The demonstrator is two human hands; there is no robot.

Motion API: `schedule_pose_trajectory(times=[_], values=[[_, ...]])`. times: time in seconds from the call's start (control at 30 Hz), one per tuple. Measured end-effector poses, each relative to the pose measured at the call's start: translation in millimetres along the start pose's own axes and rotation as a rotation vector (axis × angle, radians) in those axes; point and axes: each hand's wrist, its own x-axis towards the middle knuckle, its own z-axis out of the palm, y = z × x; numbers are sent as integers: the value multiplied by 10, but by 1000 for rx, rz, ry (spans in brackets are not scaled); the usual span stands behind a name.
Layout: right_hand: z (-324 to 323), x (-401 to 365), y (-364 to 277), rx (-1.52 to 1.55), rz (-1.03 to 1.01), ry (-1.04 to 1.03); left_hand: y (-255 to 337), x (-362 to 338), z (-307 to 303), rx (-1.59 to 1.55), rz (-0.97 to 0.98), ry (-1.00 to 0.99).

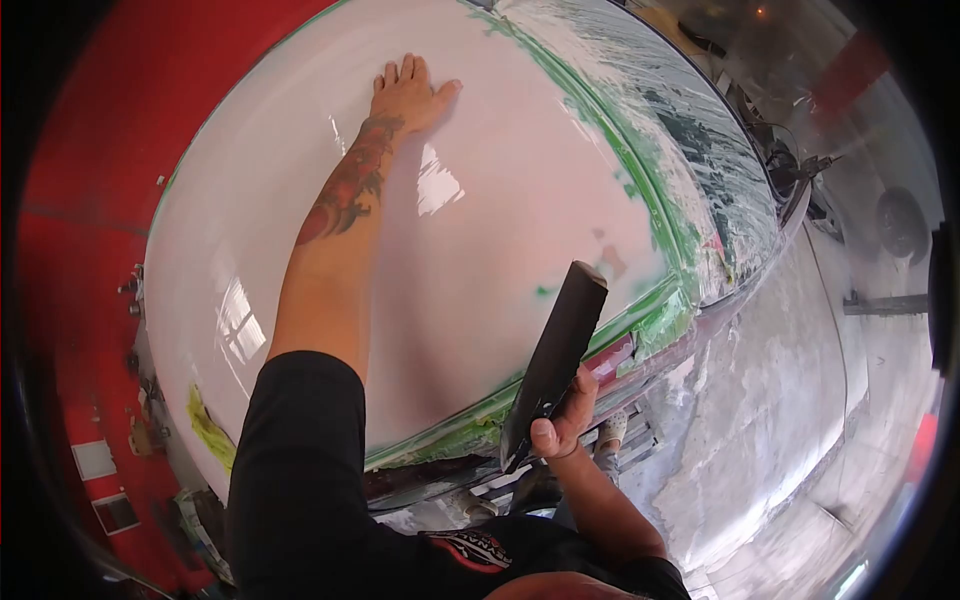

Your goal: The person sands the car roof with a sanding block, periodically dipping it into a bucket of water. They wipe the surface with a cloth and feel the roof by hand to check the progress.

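Note:
My left hand lies flat with fingers spread on the far part of a pale pinkish-white, glossy wet car panel. My right hand grips a long black sanding block near its lower end. The block is held up at a tilt and overlaps the panel's near right edge in this view. Green shows along the panel's borders and in small patches where the pale coat is thin.
Glass smeared with white residue adjoins the panel on the right. A yellow-green cloth lies at the panel's left edge. Grey concrete floor extends to the right, and a red surface fills the left side.

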Motion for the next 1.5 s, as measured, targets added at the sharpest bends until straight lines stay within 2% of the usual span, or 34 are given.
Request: schedule_pose_trajectory(times=[0.03, 0.1, 0.17, 0.23, 0.47, 0.53, 0.8, 0.9, 1.07, 1.13, 1.23, 1.4, 1.5], values=[[5, 7, 3, -9, -22, 10, 75, 92, 28, -1, 10, 0], [2, 8, -1, -15, -30, 13, 174, 120, 97, -23, -92, 22], [5, 55, -11, -11, -43, 16, 227, -2, 144, -35, -65, 22], [-3, 93, -70, -87, -68, -24, 266, -249, 151, -42, -42, 24], [23, 110, -86, -30, -68, -2, 568, -1254, 45, -82, 110, 57], [28, 95, -99, 19, -13, -3, 622, -1552, 21, -88, 136, 61], [13, 66, -70, 66, 4, -2, 696, -2771, -73, -102, 361, 70], [8, 71, -49, 72, -8, -4, 751, -2518, -77, -104, 397, 60], [30, 58, -48, 78, -4, 7, 1069, -1159, 11, -93, 411, 30], [48, 76, -40, 93, -34, 34, 1153, -951, 90, -72, 401, 29], [24, 57, -24, 115, 0, 12, 1067, -1113, 101, -87, 372, 74], [26, 56, -28, 154, 41, 10, 683, -1790, -36, -66, 472, 22], [42, 78, -61, 154, 59, 31, 451, -2243, -168, -96, 464, -2]])
